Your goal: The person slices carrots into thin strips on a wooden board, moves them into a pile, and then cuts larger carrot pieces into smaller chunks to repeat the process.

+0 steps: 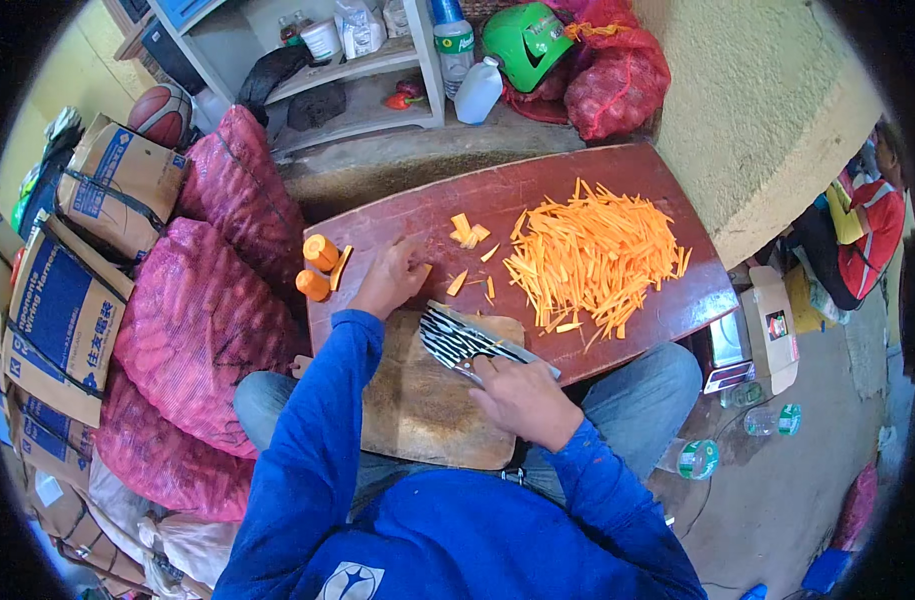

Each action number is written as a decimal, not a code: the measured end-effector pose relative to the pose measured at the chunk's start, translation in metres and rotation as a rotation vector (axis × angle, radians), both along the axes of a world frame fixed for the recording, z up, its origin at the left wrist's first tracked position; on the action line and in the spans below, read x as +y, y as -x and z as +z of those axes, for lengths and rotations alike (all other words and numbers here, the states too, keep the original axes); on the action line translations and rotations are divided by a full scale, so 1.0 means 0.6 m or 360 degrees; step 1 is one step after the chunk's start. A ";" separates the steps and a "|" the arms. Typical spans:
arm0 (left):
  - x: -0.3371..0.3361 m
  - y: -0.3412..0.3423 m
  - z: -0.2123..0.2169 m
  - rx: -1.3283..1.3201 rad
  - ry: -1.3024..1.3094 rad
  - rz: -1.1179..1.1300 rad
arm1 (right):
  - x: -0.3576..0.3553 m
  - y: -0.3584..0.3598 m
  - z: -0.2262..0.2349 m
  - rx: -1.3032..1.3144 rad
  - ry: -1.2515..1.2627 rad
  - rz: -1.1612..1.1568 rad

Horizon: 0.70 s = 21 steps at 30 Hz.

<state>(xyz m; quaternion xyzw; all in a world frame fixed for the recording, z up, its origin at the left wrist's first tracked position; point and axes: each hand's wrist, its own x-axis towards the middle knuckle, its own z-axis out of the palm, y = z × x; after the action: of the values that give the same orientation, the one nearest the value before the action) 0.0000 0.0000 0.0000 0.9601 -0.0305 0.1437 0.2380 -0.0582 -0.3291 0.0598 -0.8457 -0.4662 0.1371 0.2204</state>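
Observation:
My right hand (525, 400) grips a wide knife with a black-and-white striped blade (464, 338). The blade lies flat across the upper part of a worn wooden cutting board (432, 415), in front of my lap. Just past the board's far edge, my left hand (392, 277) is over the red table with its fingers curled, a small carrot piece (426, 271) showing at the fingertips. Carrot chunks (320, 253) and a cut strip sit to its left. On its right are a few short carrot pieces (465, 232), and beyond them a big heap of carrot sticks (592, 255).
Pink mesh sacks (192, 330) and cardboard boxes (72, 310) crowd the left side. Behind the table stands a shelf (357, 70), with a water jug (479, 92) and a green helmet (527, 45) nearby. Plastic bottles (697, 458) lie on the floor at right; another person (862, 240) is farther off.

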 end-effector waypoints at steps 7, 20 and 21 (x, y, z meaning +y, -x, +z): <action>0.018 0.090 -0.014 -0.0040 0.0413 0.0328 | 0.007 -0.044 0.030 0.0026 -0.0336 -0.0099; 0.002 0.125 -0.015 -0.0224 0.0259 0.0328 | 0.102 -0.151 0.071 -0.0072 -0.0212 0.0024; 0.002 0.123 -0.017 -0.0234 0.0242 0.0328 | 0.094 -0.144 0.084 -0.0019 -0.0287 0.0002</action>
<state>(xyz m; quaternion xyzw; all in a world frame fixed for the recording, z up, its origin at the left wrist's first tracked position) -0.0739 0.0011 -0.0101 0.9242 0.0618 0.2392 0.2911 0.0285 -0.2725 0.1102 -0.8231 -0.4784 0.0896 0.2927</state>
